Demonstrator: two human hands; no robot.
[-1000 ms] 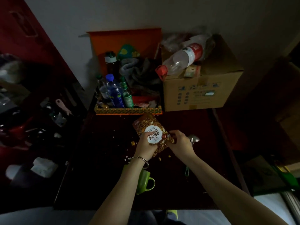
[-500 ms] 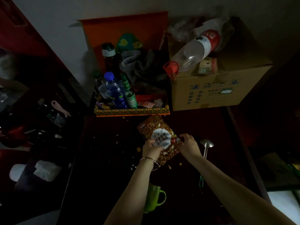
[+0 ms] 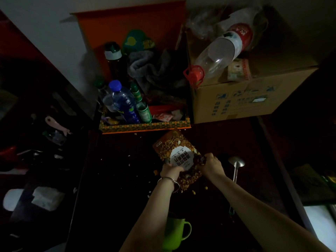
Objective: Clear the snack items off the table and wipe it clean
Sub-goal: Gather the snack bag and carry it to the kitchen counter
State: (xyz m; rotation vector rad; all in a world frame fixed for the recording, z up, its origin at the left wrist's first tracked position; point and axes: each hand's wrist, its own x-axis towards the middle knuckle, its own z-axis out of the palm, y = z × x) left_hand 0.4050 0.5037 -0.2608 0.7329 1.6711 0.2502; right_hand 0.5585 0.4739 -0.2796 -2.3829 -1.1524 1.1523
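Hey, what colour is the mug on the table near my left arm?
The mug is bright green, seen best in the head view.

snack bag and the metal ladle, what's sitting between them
The right hand, gripping the snack bag by its right edge. Beyond it is a narrow strip of dark table, then the ladle. The head view shows this.

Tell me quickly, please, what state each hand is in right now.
Left hand: closed, gripping the snack bag at its left edge.
Right hand: closed, gripping the same bag at its right edge.
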